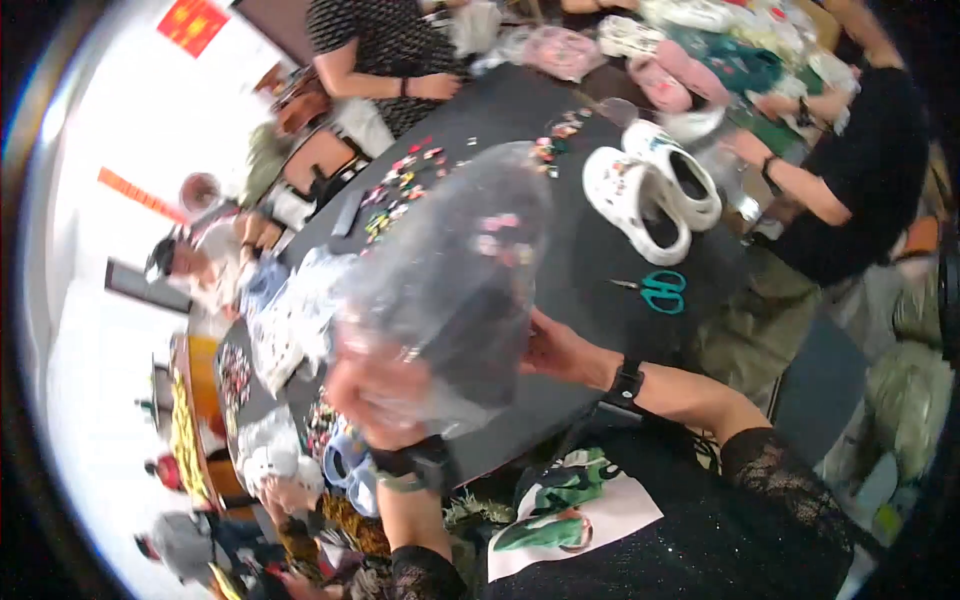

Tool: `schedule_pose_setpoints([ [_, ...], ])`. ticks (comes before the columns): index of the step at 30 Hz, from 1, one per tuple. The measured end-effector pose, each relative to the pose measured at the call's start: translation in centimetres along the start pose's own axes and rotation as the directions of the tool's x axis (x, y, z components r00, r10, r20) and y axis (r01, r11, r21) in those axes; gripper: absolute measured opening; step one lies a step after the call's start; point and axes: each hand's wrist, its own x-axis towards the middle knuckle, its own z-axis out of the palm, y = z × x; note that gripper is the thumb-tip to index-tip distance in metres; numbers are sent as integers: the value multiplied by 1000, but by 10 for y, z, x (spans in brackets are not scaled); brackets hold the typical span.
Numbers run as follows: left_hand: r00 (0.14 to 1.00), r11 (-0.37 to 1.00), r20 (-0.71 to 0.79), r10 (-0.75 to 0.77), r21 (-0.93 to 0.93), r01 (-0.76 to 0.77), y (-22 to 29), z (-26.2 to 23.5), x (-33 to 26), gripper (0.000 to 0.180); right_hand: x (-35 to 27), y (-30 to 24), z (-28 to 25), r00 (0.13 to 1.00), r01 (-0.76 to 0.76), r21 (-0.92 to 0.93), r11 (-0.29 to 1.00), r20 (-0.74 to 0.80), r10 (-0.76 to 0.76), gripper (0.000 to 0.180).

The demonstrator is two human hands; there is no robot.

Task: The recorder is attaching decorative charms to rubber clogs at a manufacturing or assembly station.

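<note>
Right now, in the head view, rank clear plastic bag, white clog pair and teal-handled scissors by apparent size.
1. Clear plastic bag, helped by nearness
2. White clog pair
3. Teal-handled scissors

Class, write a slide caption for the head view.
Left hand and right hand handle a clear plastic bag over a dark table bearing white clogs and scissors.

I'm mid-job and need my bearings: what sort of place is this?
Probably a small hand-assembly workshop for footwear. White clogs stand on a dark worktable, teal-handled scissors lie beside them, and small colourful pieces are scattered across the tabletop.
</note>
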Motion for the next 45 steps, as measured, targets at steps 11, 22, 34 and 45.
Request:
schedule_pose_setpoints([
  [11,680,240,-103,-726,889,391,-102,-49,-96,25,-27,-17,-82,998,-60,-611,790,-65,26,38],
  [22,929,927,-4,-371,60,370,-68,-39,-70,9,-19,-42,31,956,124,-477,870,-178,-234,47],
  [34,609,888,-793,-8,-285,-360,-84,-176,-183,18,7,-5,-41,994,109,-918,-382,92,60,66],
  [45,593,916,-725,-351,-135,378,-56,-154,-226,35,13,18,-44,894,-444,-781,439,-416,164,75],
])
